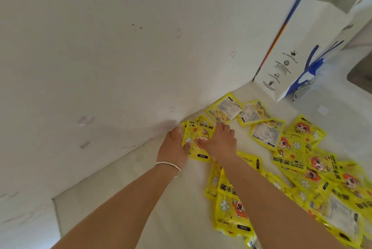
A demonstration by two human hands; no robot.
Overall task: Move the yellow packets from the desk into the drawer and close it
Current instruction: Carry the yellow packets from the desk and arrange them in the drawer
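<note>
Several yellow hand-warmer packets [291,154] lie scattered over the white desk [177,198], from the wall corner down to the lower right. Both hands reach to the far edge by the wall. A small stack of yellow packets [198,136] stands tilted between them. My left hand [173,146], with a silver bangle on the wrist, grips its left side, thumb on the front. My right hand [219,140] holds its right side, fingers over the top corner. No drawer is in view.
A white wall [100,57] with faint smudges rises right behind the desk. A white paper bag [298,57] with blue handles stands at the back right. The desk's left end [55,212] shows at the lower left.
</note>
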